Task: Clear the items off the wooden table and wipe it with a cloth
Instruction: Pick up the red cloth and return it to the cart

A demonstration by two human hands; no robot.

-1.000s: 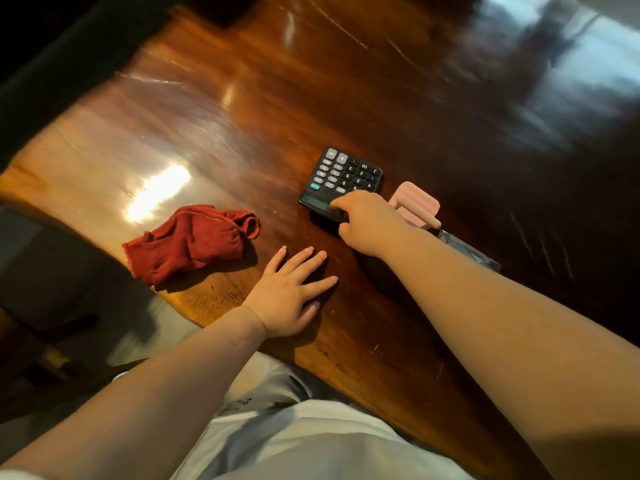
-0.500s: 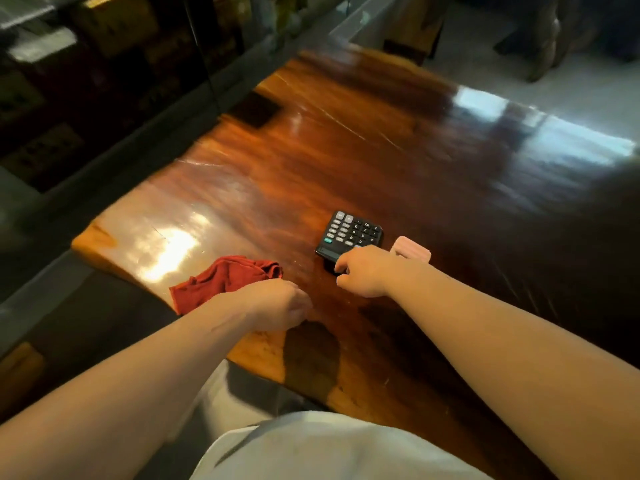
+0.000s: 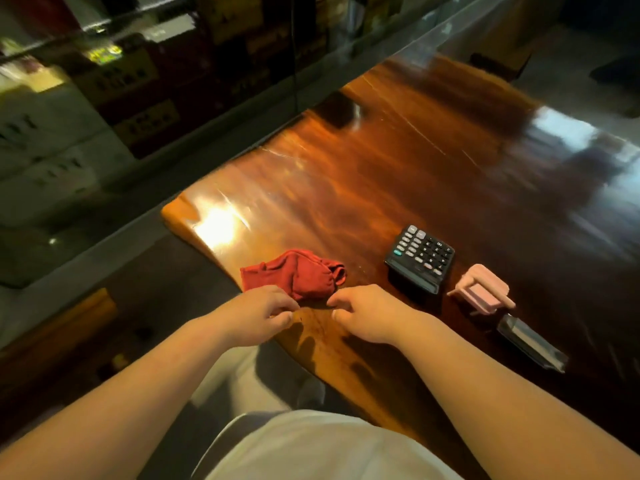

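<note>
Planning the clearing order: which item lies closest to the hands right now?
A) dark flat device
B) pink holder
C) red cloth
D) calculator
C: the red cloth lies just past the left hand and the right hand, while the calculator sits farther right on the table.

On the table (image 3: 346, 174), the cloth (image 3: 294, 273) lies left of the calculator (image 3: 419, 258), the stand (image 3: 483, 289) right of it.

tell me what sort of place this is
Likely a small shop or stockroom: stacked boxes line the left, and a calculator sits on the wooden table.
</note>
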